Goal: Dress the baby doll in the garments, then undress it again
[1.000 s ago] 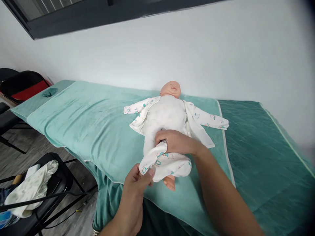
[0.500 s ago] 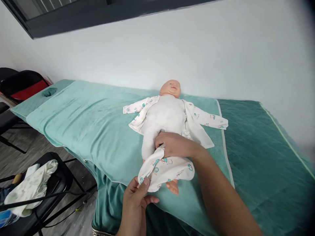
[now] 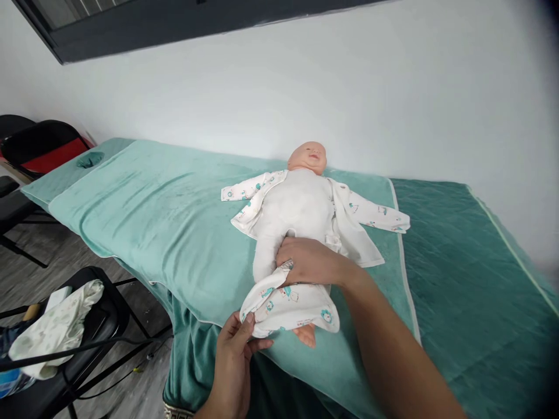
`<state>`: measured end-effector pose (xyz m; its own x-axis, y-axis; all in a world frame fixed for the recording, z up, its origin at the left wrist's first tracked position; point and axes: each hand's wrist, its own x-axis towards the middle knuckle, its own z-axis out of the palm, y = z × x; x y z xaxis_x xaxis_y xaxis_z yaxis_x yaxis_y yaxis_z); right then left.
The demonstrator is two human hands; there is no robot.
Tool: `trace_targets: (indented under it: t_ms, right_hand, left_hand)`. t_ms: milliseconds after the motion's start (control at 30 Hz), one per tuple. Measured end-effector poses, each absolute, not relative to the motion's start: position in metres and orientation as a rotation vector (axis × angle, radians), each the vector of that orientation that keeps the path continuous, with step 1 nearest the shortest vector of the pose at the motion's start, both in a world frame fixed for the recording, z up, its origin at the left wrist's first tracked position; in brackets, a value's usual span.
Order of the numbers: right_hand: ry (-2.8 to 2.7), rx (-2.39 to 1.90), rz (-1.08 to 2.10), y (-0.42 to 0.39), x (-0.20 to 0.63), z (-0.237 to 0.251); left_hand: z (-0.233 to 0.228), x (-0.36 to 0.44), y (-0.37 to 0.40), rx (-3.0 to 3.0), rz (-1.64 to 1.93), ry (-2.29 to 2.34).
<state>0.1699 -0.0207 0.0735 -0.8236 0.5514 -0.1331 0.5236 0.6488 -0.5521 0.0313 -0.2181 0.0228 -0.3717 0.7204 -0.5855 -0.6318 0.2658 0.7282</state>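
Observation:
A baby doll (image 3: 294, 201) with a white cloth body lies on its back, head toward the wall. Its printed baby jacket (image 3: 367, 235) is spread open, with both arms in the sleeves. White printed baby pants (image 3: 297, 305) lie bunched over the lower legs, and one foot (image 3: 305, 335) sticks out below them. My left hand (image 3: 238, 349) pinches the hem of the pants at the left between thumb and fingers. Between the doll's legs, my right hand (image 3: 308, 260) has its fingers curled at the waistband of the pants; the fingertips are partly hidden.
The doll rests on a long bed with a light green cover (image 3: 174, 203) and a darker green sheet (image 3: 454, 262) to the right. At the lower left, a black chair (image 3: 105, 314) holds a patterned cloth (image 3: 61, 331). More chairs (image 3: 48, 145) stand behind; a white wall runs along the back.
My left hand has drawn the hem of the pants slightly left, spreading the fabric flatter. The right hand stays at the waistband. The whole view has shifted a little.

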Motion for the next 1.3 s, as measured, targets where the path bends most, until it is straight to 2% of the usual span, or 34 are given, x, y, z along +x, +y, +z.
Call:
trace_targets:
  t_ms: [300, 700, 967, 1300]
  right_hand:
    - [-2.836, -0.857, 0.936, -0.020, 0.171, 0.077]
    - [-2.821, -0.762, 0.987, -0.019, 0.173, 0.081]
    - [-2.801, -0.720, 1.032, -0.018, 0.177, 0.084]
    - [-2.717, -0.919, 1.101, -0.022, 0.173, 0.088]
  left_hand:
    - [0.031, 0.025, -0.217, 0.225, 1.349, 1.313]
    - [0.016, 0.009, -0.203, 0.452, 1.296, 1.160]
    - [0.023, -0.013, -0.175, 0.899, 1.158, 1.302]
    - [0.017, -0.044, -0.129, 1.362, 1.210, 1.311]
